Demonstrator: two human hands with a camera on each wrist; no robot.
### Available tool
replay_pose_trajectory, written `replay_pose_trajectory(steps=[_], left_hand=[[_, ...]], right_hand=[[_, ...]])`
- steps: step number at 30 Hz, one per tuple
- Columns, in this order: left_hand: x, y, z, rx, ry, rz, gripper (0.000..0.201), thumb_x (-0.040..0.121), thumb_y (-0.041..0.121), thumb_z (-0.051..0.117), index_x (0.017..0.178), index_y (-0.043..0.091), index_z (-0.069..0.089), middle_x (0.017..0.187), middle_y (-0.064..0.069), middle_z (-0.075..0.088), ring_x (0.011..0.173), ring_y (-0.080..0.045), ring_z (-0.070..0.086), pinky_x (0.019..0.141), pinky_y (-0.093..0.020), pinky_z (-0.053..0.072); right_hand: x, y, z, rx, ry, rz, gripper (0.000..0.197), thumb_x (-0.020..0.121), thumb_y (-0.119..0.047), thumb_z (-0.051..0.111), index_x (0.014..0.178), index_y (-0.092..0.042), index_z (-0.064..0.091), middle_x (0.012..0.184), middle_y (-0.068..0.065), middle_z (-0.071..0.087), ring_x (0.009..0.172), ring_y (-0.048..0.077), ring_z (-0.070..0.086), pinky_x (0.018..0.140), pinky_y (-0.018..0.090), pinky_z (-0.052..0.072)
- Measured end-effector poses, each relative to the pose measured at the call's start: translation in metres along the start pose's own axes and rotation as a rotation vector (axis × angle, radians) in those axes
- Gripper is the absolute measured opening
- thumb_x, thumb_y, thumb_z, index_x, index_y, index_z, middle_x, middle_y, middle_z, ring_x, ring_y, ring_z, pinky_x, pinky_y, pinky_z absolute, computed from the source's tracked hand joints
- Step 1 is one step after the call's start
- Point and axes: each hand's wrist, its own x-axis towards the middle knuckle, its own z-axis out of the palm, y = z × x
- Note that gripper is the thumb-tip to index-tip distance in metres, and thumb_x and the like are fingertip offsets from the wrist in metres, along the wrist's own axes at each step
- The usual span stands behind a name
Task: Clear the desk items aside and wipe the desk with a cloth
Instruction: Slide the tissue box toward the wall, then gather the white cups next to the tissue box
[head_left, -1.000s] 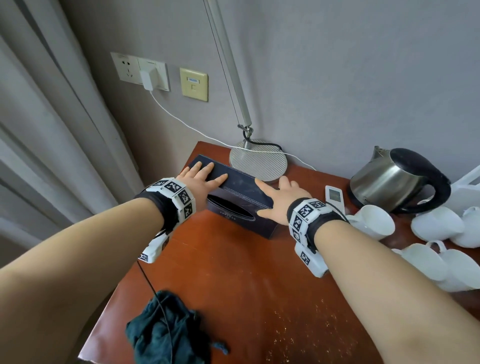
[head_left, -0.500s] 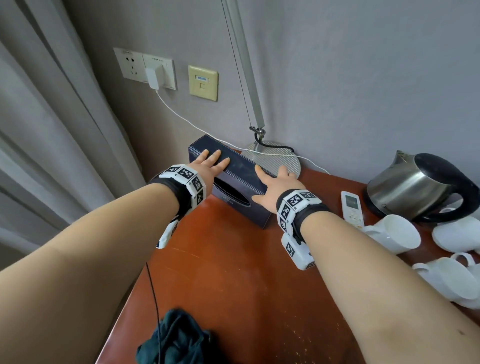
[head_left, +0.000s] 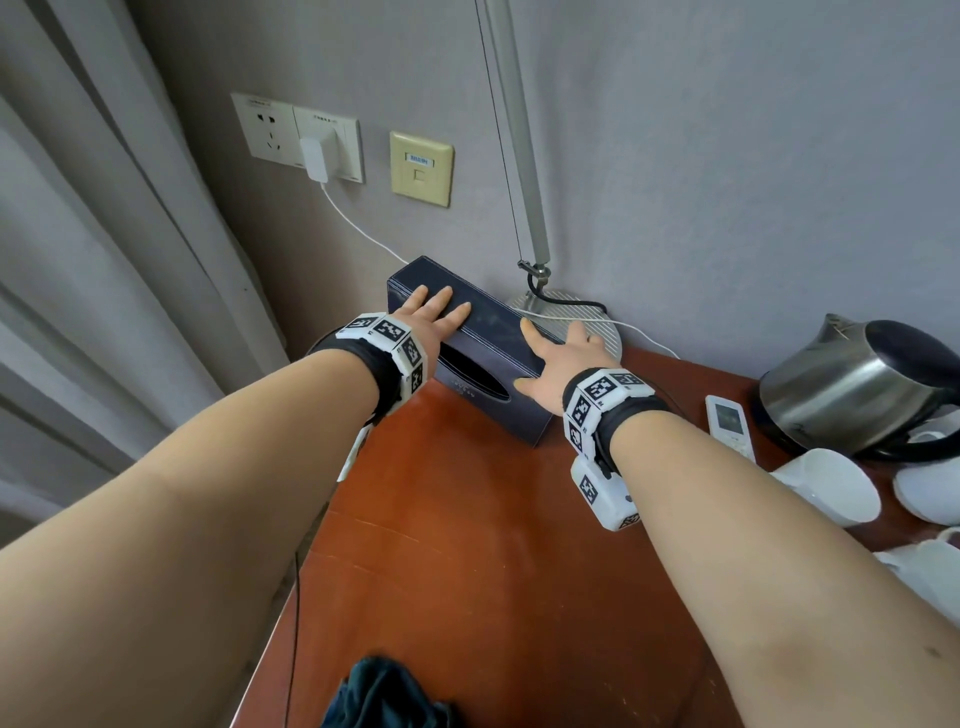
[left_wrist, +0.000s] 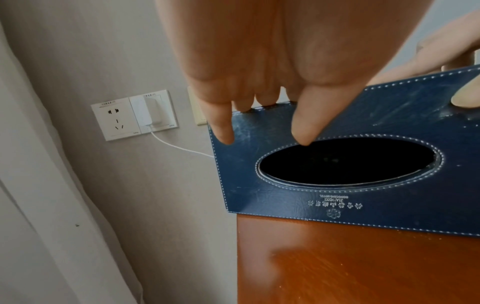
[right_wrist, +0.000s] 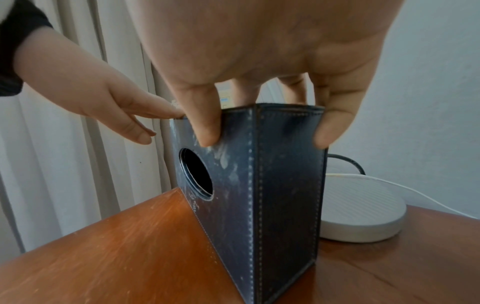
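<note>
The box (head_left: 493, 330) stands on the worktop (head_left: 467, 519), opening towards us. Our right grip (head_left: 561, 358) clasps its end; our left grip (head_left: 434, 319) lies open, fingers straight on top.

**Open Middle, Crowded Edges**

We find a broad bare stretch of wood down the middle of the desk (head_left: 467, 545), between the tissue box (head_left: 483, 332) at the back and the dark cloth (head_left: 384, 696) at the near edge. Just behind the box sits the lamp base (head_left: 582, 317), close to the wall (head_left: 727, 182), with a white cable (head_left: 363, 233) trailing across it. Our right side is blocked: remote (head_left: 730, 423), kettle (head_left: 852, 395) and white cups (head_left: 831, 488) crowd together. The curtain (head_left: 104, 312) hangs close along the left edge.
</note>
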Motion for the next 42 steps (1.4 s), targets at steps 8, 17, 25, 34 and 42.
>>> replay_pose_trajectory(steps=[8, 17, 25, 34, 42], left_hand=[[0.000, -0.002, 0.002, -0.041, 0.025, 0.027, 0.079, 0.096, 0.019, 0.046, 0.148, 0.032, -0.013, 0.156, 0.003, -0.019, 0.145, -0.025, -0.015, 0.118, -0.044, 0.011], [-0.003, 0.000, 0.002, -0.124, 0.061, 0.033, 0.066, 0.097, 0.050, 0.031, 0.149, 0.033, -0.008, 0.158, 0.004, -0.014, 0.145, -0.023, -0.015, 0.118, -0.042, 0.003], [-0.003, 0.006, 0.000, -0.062, 0.066, -0.007, 0.077, 0.092, 0.057, 0.038, 0.149, 0.032, -0.007, 0.158, 0.003, -0.013, 0.146, -0.024, -0.010, 0.118, -0.048, 0.006], [-0.035, 0.064, 0.008, -0.118, 0.186, 0.009, 0.088, 0.088, 0.049, 0.054, 0.150, 0.024, -0.003, 0.158, -0.006, -0.007, 0.146, -0.026, -0.009, 0.119, -0.045, 0.001], [-0.065, 0.186, -0.005, -0.053, 0.194, 0.231, 0.087, 0.089, 0.051, 0.052, 0.150, 0.022, -0.002, 0.158, -0.006, -0.002, 0.146, -0.024, -0.005, 0.119, -0.041, 0.005]], right_hand=[[0.004, -0.001, -0.002, -0.002, -0.001, 0.011, 0.073, 0.089, -0.053, 0.047, 0.146, -0.046, 0.000, 0.155, 0.013, 0.005, 0.141, 0.036, 0.011, 0.102, 0.045, 0.038], [0.003, -0.002, 0.000, 0.001, 0.019, 0.020, 0.075, 0.088, -0.055, 0.048, 0.146, -0.045, 0.001, 0.155, 0.014, 0.005, 0.139, 0.037, 0.016, 0.103, 0.045, 0.040], [-0.002, 0.003, -0.004, -0.032, -0.015, 0.006, 0.078, 0.089, -0.055, 0.047, 0.148, -0.038, -0.001, 0.155, 0.013, 0.009, 0.139, 0.038, 0.019, 0.103, 0.051, 0.039], [-0.061, 0.060, -0.010, 0.048, 0.067, -0.103, 0.079, 0.089, -0.050, 0.049, 0.149, -0.032, 0.001, 0.153, 0.008, 0.018, 0.139, 0.029, 0.022, 0.106, 0.042, 0.032], [-0.131, 0.191, -0.004, 0.074, 0.095, -0.023, 0.073, 0.091, -0.047, 0.048, 0.149, -0.031, 0.007, 0.147, 0.003, 0.025, 0.135, 0.026, 0.026, 0.108, 0.042, 0.033]])
